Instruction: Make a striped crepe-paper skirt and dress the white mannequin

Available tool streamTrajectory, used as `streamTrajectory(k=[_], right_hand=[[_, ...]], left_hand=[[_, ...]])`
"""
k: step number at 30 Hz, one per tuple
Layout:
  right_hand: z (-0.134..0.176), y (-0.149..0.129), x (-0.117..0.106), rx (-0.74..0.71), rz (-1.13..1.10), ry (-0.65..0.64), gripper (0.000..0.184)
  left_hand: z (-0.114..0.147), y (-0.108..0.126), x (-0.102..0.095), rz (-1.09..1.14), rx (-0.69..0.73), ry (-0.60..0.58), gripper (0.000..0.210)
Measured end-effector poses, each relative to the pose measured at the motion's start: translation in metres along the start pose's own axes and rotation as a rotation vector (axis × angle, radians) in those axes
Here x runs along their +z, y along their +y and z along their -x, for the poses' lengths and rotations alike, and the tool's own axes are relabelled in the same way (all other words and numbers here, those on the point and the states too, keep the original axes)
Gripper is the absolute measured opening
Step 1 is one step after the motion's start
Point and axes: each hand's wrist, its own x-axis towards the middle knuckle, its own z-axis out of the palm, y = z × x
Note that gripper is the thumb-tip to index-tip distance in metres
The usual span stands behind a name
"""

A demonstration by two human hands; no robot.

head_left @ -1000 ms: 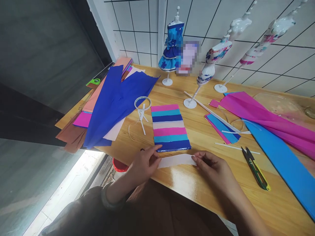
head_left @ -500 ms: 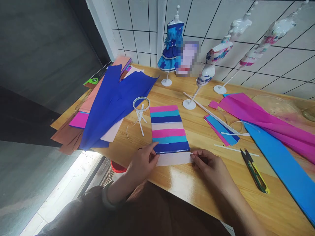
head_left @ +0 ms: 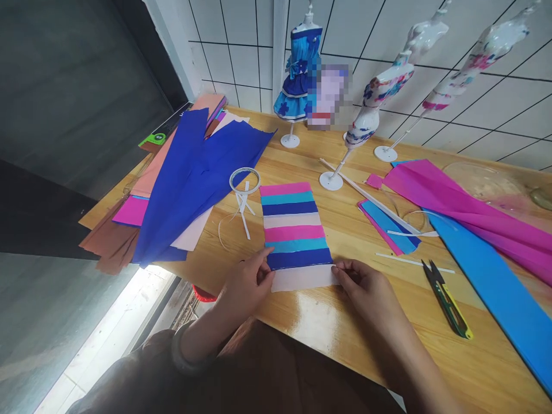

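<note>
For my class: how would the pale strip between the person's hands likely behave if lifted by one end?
The pale strip would probably droop, being long, narrow and apparently thin. It is likely light for its size, with little visible thickness. It could slide easily on the table, which looks smooth and glossy.

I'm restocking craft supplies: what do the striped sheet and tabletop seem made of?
Striped sheet: probably paper or thin fabric, mostly matte, given its flat, crisp-edged bands. Tabletop: wood or wood-effect board, glossy, judging by its grain and bright reflection.
</note>
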Motion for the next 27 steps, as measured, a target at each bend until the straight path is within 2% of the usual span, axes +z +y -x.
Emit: streamTrajectory(k=[7,17,27], right_hand=[[-0.0042,-0.0013,-0.0006,0.028,0.027,0.016,0.028],[-0.0066,-0.0023,-0.0004,-0.02,0.066,0.03,0.028],[-0.0089,-0.0011,0.0005,0.03,0.03,0.003,0.027]], left_hand=[[-0.0019,0.0024,0.0004,-0.028,-0.029,-0.006,0.048],[-0.0043,0.0055,-0.0033,0.005,-0.061,-0.028,0.046],[-0.0058,0.0042,-0.0028,-0.018,-0.044,-0.036,0.045]])
